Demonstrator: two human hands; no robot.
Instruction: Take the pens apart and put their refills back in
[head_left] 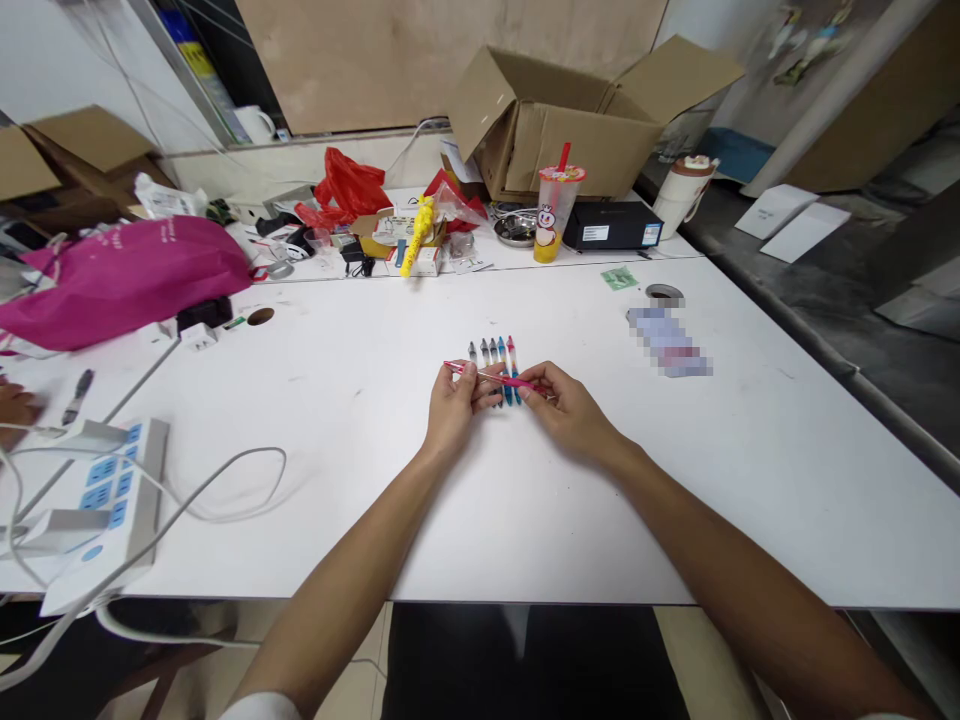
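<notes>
Since the pink pen (512,381) is held up by fingertips at both ends, a slip looks like the obvious risk tbh. It's pinched by the left hand (450,412) near its one tip and by the right hand (568,403) near the other, over a row of pens (502,348) laid side by side on the white table (337,400). Whether it's in one piece or pulled apart can't be told, as the thin middle stretch is too small to be made out. If it is in parts, something little could be dropped the moment either pinch is loosened, and a roll could easily be started on that flat top. The row could get messed up too: some lower ends are covered by the left fingers, so a pen might be nudged by a dipped knuckle. The looped cable (264,449) is well apart from both hands, so a snag would only be caused by a wide sweep.
</notes>
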